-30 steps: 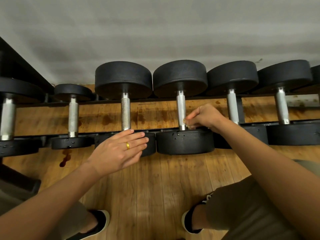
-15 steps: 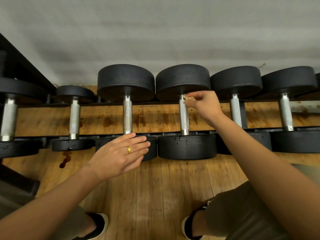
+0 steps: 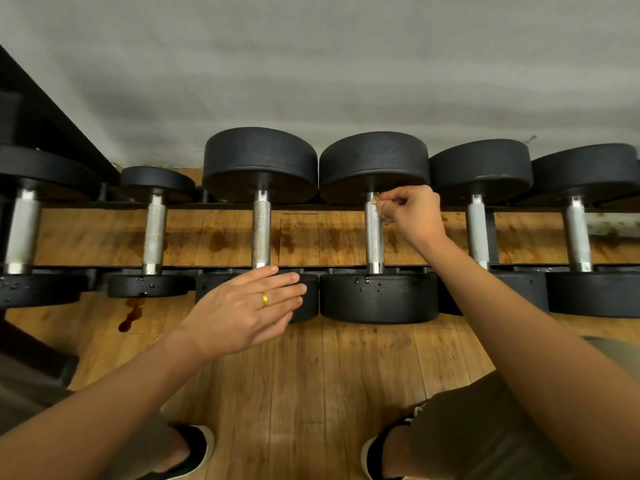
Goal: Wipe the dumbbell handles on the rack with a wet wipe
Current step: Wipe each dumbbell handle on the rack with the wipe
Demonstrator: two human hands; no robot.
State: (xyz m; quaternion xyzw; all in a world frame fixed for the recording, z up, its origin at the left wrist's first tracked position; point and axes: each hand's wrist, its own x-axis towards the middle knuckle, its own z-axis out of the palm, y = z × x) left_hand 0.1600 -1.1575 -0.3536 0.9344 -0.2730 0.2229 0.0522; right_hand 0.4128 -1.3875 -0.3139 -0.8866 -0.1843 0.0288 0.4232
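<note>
Floorboards nearest the camera, warm brown wood, with a black pale-soled shoe at the bottom edge and olive shorts over the right knee. A dark reddish stain sits on the boards at left, just in front of the rack.

Up to the left hand: flat and relaxed, fingers straight and together, a gold ring on one. It holds nothing. It covers the near head of the third dumbbell; whether it presses on it or hovers, I cannot tell.

Now the right hand, reaching further in. Its fingers are curled and pinching a small tan wet wipe against the far end of the knurled steel handle of the fourth dumbbell, right under the rear head. Most of the wipe is hidden inside the grip; only a scrap shows at the fingertips. The rest of that handle is bare below the hand.

The rack is two dark rails low over the floor, carrying six dumbbells side by side, black round heads, handles running front to back. Droplets spot some of the near heads.

Beyond, a plain grey wall, and a dark frame slanting in at far left.
</note>
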